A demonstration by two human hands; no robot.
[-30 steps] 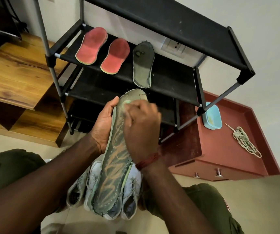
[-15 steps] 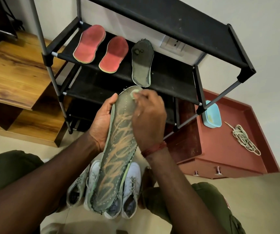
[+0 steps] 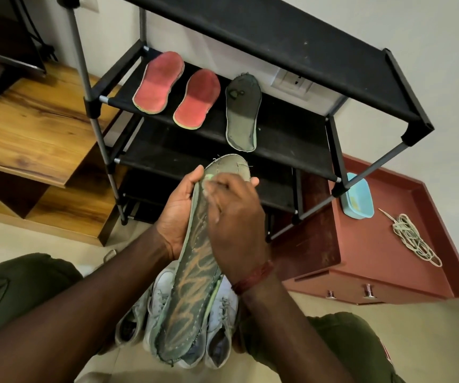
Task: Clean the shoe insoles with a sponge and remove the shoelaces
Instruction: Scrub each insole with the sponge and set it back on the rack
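Three insoles (image 3: 196,99) lie side by side on the rack shelf (image 3: 292,134); tub (image 3: 358,196) and shoelaces (image 3: 413,239) rest on the cabinet (image 3: 361,250), right of it.

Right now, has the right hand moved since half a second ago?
Yes. The right hand slid back toward the person, away from the grey insole on the rack, along the held insole.

This looks like a room in a home, going by the furniture. A black fabric-shelved shoe rack (image 3: 292,45) stands against a plain pale wall (image 3: 421,59) at 12 o'clock, with a wall socket (image 3: 292,80) showing behind it. One red insole (image 3: 159,81), a second red insole (image 3: 198,99) and a grey-green insole (image 3: 242,114) lie on its second shelf. At 10 o'clock is a wood-grain shelf unit (image 3: 29,128). At 3 o'clock a low red-brown cabinet (image 3: 374,244) with drawer knobs (image 3: 369,290) carries a blue tub (image 3: 358,197) and loose shoelaces (image 3: 413,241). Pale sneakers (image 3: 220,335) sit on the beige floor (image 3: 430,327) at 6 o'clock.
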